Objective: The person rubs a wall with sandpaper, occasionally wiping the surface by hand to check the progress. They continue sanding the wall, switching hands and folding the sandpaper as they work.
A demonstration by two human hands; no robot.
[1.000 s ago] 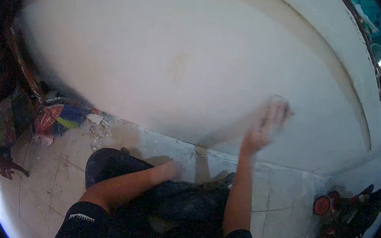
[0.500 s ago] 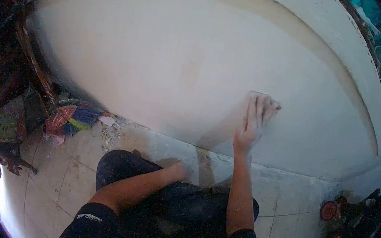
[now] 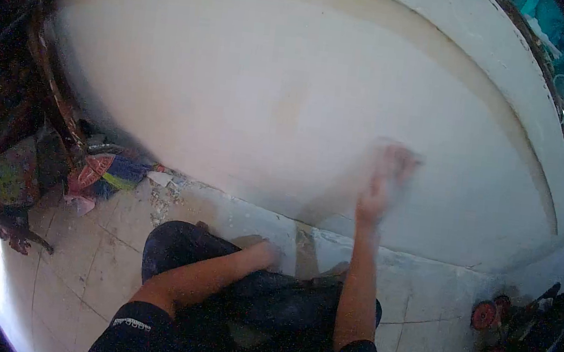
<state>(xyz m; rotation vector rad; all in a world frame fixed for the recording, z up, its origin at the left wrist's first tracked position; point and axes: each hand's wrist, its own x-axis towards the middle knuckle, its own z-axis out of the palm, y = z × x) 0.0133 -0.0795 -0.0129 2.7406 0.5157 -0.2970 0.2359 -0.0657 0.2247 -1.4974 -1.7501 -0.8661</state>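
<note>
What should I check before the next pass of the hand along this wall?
1. Right hand against the wall: ok, though motion-blurred.
2. Pad or paper under the fingers: cannot tell, too blurred.
3. Left hand resting low by the knee: ok, away from the wall.
4. Floor at the wall's foot: not ok, crumbs of debris lie there.
5. Red-wheeled clutter to the right: ok, apart from the arm.

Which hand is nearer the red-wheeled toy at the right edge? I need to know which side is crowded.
Right. The right hand is raised against the white wall, up and left of the red-wheeled toy. The left hand rests by the knee, farther left.
</note>
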